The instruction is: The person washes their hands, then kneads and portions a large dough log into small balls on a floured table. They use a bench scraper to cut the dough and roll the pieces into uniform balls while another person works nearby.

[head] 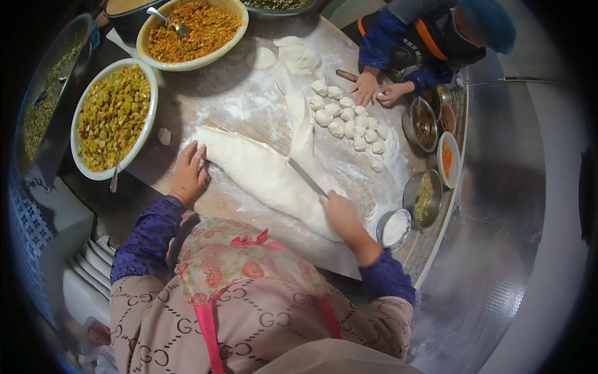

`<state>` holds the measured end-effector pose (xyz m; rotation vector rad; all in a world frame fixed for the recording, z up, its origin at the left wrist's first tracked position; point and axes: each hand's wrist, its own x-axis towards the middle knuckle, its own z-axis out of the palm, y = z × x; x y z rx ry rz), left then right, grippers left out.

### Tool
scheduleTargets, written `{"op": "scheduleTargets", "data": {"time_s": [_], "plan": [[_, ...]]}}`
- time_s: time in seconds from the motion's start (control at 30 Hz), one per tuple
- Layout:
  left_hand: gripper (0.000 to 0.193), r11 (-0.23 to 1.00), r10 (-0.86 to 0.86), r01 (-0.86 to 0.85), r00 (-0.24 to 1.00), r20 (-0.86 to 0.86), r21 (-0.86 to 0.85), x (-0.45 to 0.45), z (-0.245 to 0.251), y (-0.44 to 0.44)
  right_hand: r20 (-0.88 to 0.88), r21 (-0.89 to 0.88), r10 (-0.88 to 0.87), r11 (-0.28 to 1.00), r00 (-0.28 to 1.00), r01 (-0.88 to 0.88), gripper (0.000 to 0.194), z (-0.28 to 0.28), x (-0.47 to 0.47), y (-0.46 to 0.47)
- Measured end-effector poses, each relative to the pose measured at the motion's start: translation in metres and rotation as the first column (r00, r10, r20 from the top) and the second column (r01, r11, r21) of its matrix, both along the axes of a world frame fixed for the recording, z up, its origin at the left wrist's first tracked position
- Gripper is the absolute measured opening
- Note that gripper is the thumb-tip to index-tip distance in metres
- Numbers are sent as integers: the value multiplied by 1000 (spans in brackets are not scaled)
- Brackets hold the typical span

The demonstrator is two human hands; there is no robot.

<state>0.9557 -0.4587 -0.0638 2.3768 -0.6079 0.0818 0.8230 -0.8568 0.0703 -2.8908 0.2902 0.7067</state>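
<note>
A long, thick slab of white dough (pixel 261 175) lies diagonally across the floured board (pixel 243 105) in front of me. My right hand (pixel 340 212) grips the handle of a knife (pixel 307 176), whose blade lies over the far edge of the slab. At the slab's left end rests my left hand (pixel 189 172), fingers apart, with its fingertips beside the dough. Beyond the blade, a narrower strip of dough (pixel 301 124) runs away from me. Several small dough balls (pixel 348 114) sit to the right of that strip.
A co-worker's hands (pixel 373 89) handle dough near a rolling pin (pixel 346 75). Large bowls of yellow-green filling (pixel 114 117) and orange filling (pixel 194 30) stand at the left. Along the right edge are a flour bowl (pixel 395 228), a metal bowl (pixel 423 198) and other bowls. Flattened dough pieces (pixel 299 55) lie farther back.
</note>
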Motion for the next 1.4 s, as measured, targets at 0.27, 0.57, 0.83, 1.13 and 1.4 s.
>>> {"op": "scheduleTargets", "data": {"time_s": [0.27,0.57,0.83,1.13,1.4], "plan": [[65,998,2,-3,1000,17,66,2,2,-1,278,117,-75,992,958,43,37,-99,49,-11],[66,998,34,-34,999,-3,53,-3,-4,-4,136,670,-934,332,330,664,43,-60,15,-101],[64,997,8,-10,1000,23,74,0,-12,-2,30,-105,-49,993,998,52,33,7,-86,-64],[65,993,30,-36,998,54,108,0,-14,-6,434,-16,175,982,884,-187,24,-120,-25,-56],[66,994,62,-65,997,38,86,-4,-17,-4,79,635,-948,286,309,717,57,-65,-11,-137]]}}
